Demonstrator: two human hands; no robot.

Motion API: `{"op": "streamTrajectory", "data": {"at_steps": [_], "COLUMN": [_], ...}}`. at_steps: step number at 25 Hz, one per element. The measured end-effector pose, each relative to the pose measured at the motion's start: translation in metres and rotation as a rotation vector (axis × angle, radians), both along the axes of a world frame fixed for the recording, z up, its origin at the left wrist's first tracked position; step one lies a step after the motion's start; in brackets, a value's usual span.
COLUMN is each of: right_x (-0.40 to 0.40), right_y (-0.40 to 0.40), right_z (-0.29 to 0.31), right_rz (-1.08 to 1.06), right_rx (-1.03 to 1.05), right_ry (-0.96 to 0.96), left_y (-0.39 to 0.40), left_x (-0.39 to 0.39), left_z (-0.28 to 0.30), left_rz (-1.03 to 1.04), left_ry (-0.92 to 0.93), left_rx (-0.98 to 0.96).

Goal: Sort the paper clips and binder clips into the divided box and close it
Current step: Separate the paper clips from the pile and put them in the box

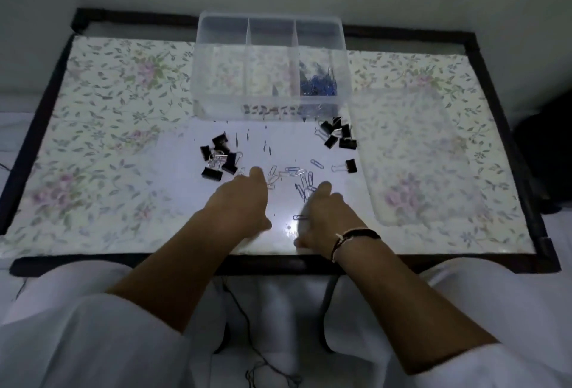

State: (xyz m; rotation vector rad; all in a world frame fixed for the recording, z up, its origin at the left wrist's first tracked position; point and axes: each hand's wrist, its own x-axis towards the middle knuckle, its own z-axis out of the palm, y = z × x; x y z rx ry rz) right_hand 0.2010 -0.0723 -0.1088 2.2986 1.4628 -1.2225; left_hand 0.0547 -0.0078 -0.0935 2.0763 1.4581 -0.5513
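A clear divided box (216,102) stands open at the back of the table, with a heap of blue paper clips (318,84) in its right compartment. Loose paper clips (297,172) lie scattered on the table's middle. Black binder clips sit in two groups, one to the left (218,157) and one to the right (337,135), plus a single one (350,166). My left hand (240,202) lies palm down, fingertips touching the paper clips. My right hand (325,217) rests beside it, fingers curled over clips; what it holds is hidden.
The table (102,127) has a floral cover and a dark raised frame (507,127). A clear flat lid (414,152) lies to the right of the box. White cloth and thin dark cords lie below the table's near edge.
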Motion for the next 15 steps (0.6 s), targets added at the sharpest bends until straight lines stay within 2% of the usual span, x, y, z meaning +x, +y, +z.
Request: {"op": "streamTrajectory", "data": {"at_steps": [5,10,13,15], "right_x": [0.002,0.012,0.020,0.022], "right_y": [0.028,0.046,0.047,0.048], "right_z": [-0.010,-0.013,-0.010,-0.010], "right_rz": [-0.047,0.082,0.173,0.228], "right_rx": [0.241,0.453,0.469,0.433], "right_ry": [-0.028,-0.096,-0.153,-0.177], "left_y": [0.020,0.032,0.034,0.035], "left_x": [0.003,0.011,0.010,0.010], "left_z": [-0.013,-0.021,-0.026,-0.027], "left_rz": [-0.003,-0.005,-0.099,-0.144], "left_ry": [-0.184,-0.310,-0.299,-0.307], "left_rx": [0.053,0.143,0.291,0.316]}}
